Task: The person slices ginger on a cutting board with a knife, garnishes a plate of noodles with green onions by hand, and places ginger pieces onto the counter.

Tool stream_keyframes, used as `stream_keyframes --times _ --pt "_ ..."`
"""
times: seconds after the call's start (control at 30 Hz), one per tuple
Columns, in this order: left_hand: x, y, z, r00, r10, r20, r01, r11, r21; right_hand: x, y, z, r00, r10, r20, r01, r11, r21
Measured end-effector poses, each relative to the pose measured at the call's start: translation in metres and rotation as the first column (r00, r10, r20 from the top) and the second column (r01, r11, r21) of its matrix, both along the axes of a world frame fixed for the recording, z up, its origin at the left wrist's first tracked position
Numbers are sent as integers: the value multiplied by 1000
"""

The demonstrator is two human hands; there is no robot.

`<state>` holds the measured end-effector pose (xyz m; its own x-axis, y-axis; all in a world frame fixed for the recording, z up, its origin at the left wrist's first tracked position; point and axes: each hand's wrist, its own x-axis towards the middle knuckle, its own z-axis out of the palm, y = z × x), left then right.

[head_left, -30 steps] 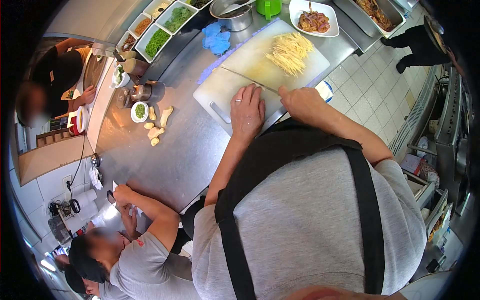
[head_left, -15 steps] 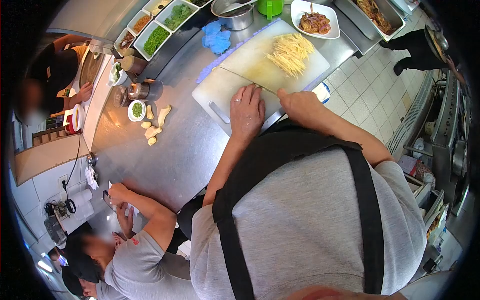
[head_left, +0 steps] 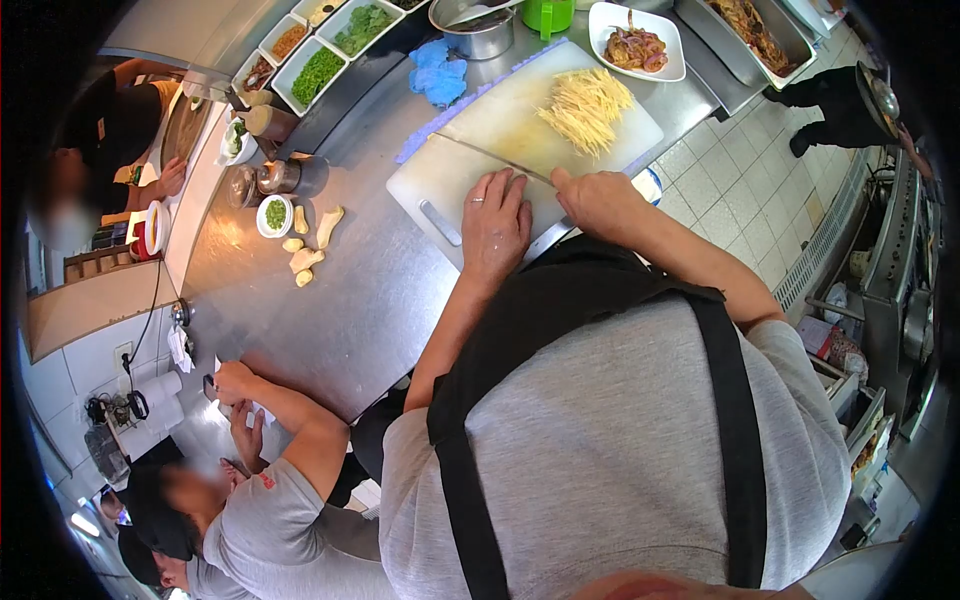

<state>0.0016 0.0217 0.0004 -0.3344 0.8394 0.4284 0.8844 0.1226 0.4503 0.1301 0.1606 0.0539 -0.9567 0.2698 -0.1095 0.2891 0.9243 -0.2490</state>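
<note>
A long knife point(head_left: 500, 160) lies across the white cutting board point(head_left: 415, 175), its handle in my right hand point(head_left: 600, 205), which is closed round it. On the near part of the board, my left hand point(head_left: 495, 225) rests with bent fingers beside the blade; whatever is under the fingertips is hidden. A ring shows on one finger. Beyond the knife, a heap of thin pale yellow strips point(head_left: 587, 108) covers the far right of the board. A purple cloth point(head_left: 440, 120) sticks out from under the board's edge.
Ginger pieces point(head_left: 328, 227) and a small bowl of chopped greens point(head_left: 274, 216) stand on the left. A blue crumpled cloth point(head_left: 437, 74), a metal pot point(head_left: 478, 38) and a plate of food point(head_left: 637, 45) are behind. A co-worker point(head_left: 270, 500) stands at lower left.
My right hand and the knife handle have shifted slightly toward the upper left. The left hand stays nearly in place. The view has moved a little.
</note>
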Motion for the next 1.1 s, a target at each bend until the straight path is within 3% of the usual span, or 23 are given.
stream_keyframes --times 0.17,0.6,0.7,0.87,1.1 --pt "1 0 0 1000 12 1 -12 1000 -4 3 -1 -23 999 -32 -42 31 999 -9" --pt "0 -2 -4 999 26 21 -26 999 24 -15 7 -9 999 -23 -24 22 998 -54" --pt "0 -5 -3 986 73 152 -84 994 65 -10 14 9 997 28 67 -25 999 -40" --pt "-5 -8 -8 954 158 253 -202 967 155 4 7 13 1000 3 29 -3 1000 -18" --pt "-5 -7 -7 956 164 242 -206 965 159 17 0 5 998 0 -56 -3 999 -54"
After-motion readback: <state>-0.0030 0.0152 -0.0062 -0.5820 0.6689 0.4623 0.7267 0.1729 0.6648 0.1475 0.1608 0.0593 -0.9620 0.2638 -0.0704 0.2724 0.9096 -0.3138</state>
